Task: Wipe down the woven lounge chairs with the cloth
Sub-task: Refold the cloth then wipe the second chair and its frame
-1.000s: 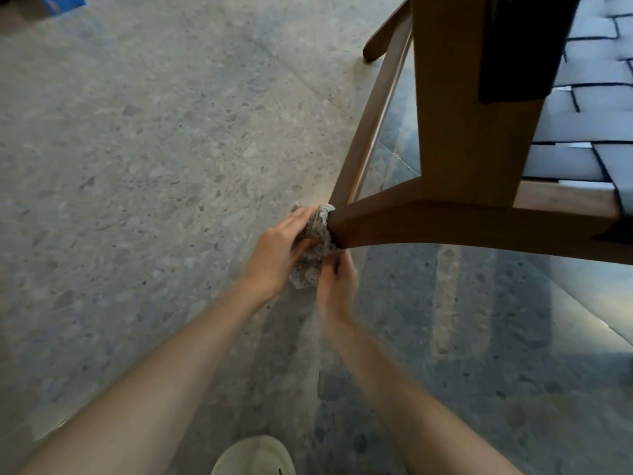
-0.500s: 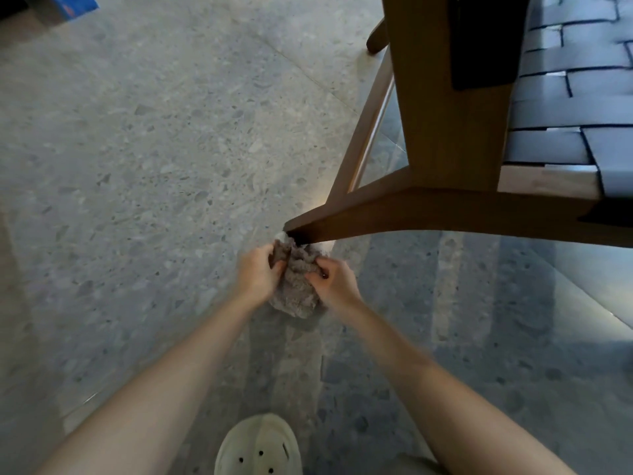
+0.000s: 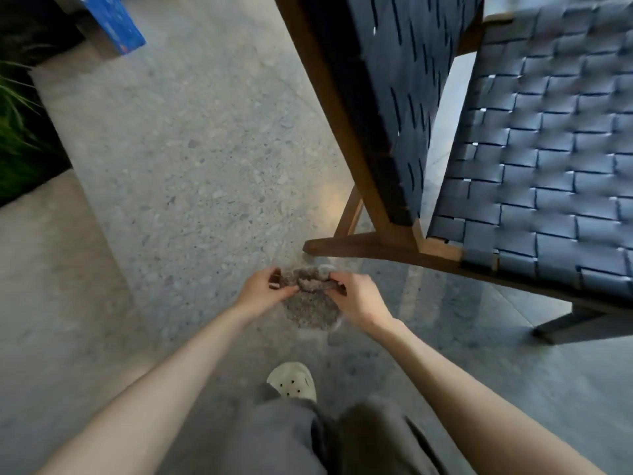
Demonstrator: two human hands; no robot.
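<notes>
At the far left edge, green leaves of a plant (image 3: 9,108) showed against a dark planter, and a blue box (image 3: 116,25) sat in the upper left corner. A speckled grey floor (image 3: 205,149) filled the middle ground. Low in the centre, the left hand (image 3: 262,289) pinched the left edge of the cloth (image 3: 310,305) between thumb and curled fingers. The cloth was grey and nubbly, drawn out between both hands with its bulk sagging below them, held in the air above the floor. It was near the chair's foot but apart from it. Beneath the cloth, a pale perforated shoe (image 3: 293,382) stood on the floor, with grey trousers (image 3: 291,437) at the bottom edge. The right hand (image 3: 358,299) pinched the cloth's right edge in the same way, fingers curled over it. Up and to the right stood the lounge chair (image 3: 376,246), its brown wooden frame ending in a pointed foot just above the hands. Its dark woven backrest (image 3: 394,97) leaned up toward the top, and its woven seat (image 3: 548,173) spread across the right side, somewhat blurred.
</notes>
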